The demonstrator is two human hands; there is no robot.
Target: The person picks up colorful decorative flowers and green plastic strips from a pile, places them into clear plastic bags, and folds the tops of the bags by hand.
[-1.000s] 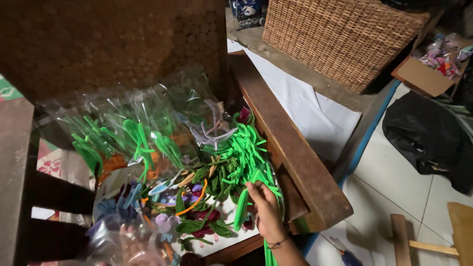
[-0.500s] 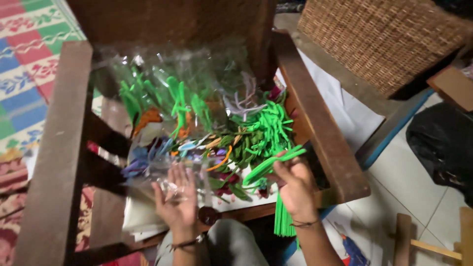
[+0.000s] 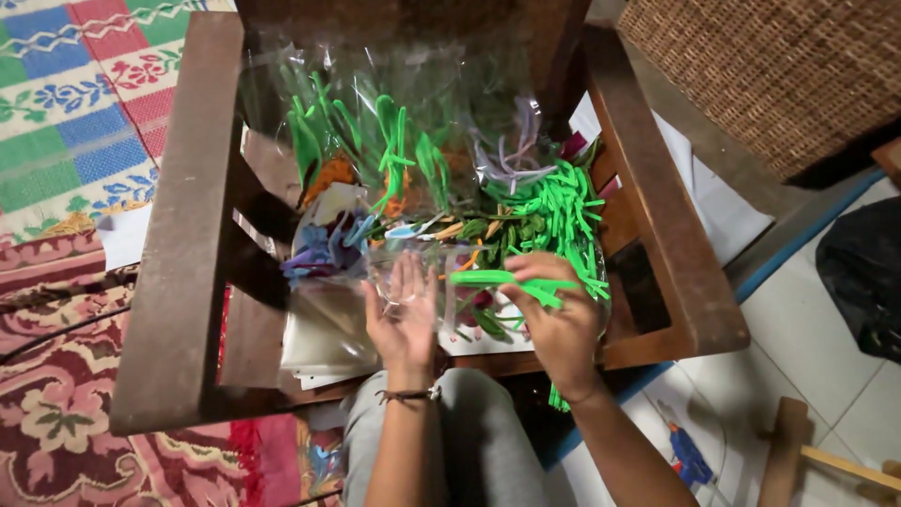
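A wooden armchair (image 3: 178, 235) holds a heap of craft material on its seat: clear plastic bags (image 3: 375, 103) with green stems, a bunch of bright green strips (image 3: 554, 202), purple pieces (image 3: 324, 249) and orange bits. My left hand (image 3: 404, 319) rests palm down with fingers apart on a clear plastic bag at the seat's front. My right hand (image 3: 558, 324) grips a few green strips (image 3: 507, 279) that lie across its fingers, with more green hanging below the wrist.
A woven wicker basket (image 3: 779, 75) sits on a low shelf to the right of the chair. Patterned rugs (image 3: 66, 122) cover the floor on the left. A black bag (image 3: 863, 282) and a wooden piece (image 3: 798, 451) lie on the tiled floor at right.
The view has shifted left and down over the chair. My left hand has come in onto the plastic bag, and my right hand has lifted green strips toward the seat's front.
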